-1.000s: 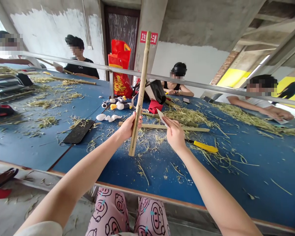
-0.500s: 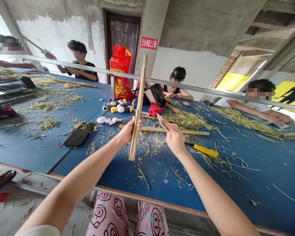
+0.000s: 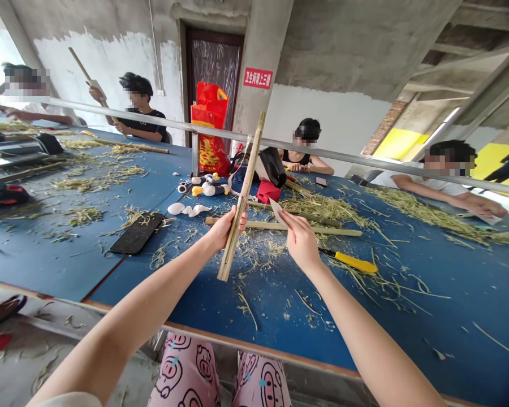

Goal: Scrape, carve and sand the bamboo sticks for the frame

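Note:
My left hand (image 3: 229, 227) is closed around the middle of a split bamboo strip (image 3: 246, 186), holding it upright and tilted, its top leaning right. Small holes show along the strip. In my right hand (image 3: 302, 240), fingers pressed together, is a thin pale sheet that looks like sandpaper (image 3: 276, 211); it is apart from the strip. Behind my hands another bamboo strip (image 3: 339, 230) lies across the blue table (image 3: 186, 302). Close to my right wrist is a yellow-handled knife (image 3: 356, 262), its blade end partly hidden by the hand.
A black phone (image 3: 138, 233) lies to the left, with a white-and-navy plush toy (image 3: 210, 187) behind it. Bamboo shavings (image 3: 335, 204) are scattered about. A red bag (image 3: 211, 133) stands by a metal rail (image 3: 348, 151). Several people sit along the far side.
The bamboo strip has tilted further, its top swinging right and its lower end slightly left. My right hand has hardly moved. A person at the far left now holds a stick more upright.

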`<state>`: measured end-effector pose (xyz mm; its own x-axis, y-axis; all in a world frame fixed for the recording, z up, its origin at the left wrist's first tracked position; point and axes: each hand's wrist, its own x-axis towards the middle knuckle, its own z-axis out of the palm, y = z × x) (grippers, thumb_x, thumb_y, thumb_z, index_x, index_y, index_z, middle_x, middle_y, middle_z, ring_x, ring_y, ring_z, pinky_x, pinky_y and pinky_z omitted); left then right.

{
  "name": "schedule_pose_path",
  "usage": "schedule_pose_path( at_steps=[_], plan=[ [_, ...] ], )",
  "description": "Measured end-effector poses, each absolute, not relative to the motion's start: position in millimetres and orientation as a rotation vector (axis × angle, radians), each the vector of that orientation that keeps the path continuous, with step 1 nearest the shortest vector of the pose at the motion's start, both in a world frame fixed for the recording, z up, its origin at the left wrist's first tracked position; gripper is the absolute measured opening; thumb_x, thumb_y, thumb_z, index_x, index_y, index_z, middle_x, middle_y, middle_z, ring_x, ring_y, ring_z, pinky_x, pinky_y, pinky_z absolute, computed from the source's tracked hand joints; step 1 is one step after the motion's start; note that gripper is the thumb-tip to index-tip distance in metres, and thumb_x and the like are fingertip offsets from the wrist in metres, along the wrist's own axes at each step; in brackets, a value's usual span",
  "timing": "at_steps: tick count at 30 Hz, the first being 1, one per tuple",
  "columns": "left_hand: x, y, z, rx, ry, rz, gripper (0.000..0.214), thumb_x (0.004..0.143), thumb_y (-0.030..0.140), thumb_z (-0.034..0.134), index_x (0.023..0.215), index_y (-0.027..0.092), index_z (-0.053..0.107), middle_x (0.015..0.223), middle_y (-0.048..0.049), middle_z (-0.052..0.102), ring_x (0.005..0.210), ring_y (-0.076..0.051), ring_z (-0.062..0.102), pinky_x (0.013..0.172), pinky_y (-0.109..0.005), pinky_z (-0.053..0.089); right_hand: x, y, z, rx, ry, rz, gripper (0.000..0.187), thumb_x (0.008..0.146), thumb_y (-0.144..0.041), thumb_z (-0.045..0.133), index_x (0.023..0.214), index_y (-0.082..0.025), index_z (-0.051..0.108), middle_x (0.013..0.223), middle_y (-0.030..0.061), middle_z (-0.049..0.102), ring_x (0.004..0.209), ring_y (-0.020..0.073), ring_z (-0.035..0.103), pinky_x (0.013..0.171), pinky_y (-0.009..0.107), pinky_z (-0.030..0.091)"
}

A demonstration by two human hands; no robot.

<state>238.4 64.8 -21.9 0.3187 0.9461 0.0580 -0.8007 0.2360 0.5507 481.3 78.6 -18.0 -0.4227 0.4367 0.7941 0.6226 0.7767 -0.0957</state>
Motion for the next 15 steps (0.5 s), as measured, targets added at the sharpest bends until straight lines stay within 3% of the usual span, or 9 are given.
schedule_pose_path(
  at_steps=[15],
  plan=[
    [241.9, 66.9, -29.7, 0.545, 0.390, 1.237, 0.027, 0.098, 0.034, 0.050, 0.109, 0.013, 0.063, 0.075, -0.0011, 0.056, 0.054, -0.006, 0.052, 0.044, -0.015, 0.041, 481.9, 81.1, -21.9, -0.822, -2.106, -0.277, 0.057, 0.091, -0.005, 0.037, 0.141, -0.026, 0.053, 0.135, 0.0045, 0.062, 0.123, 0.0221, 0.056, 0.108, 0.045, 0.047]
  ],
)
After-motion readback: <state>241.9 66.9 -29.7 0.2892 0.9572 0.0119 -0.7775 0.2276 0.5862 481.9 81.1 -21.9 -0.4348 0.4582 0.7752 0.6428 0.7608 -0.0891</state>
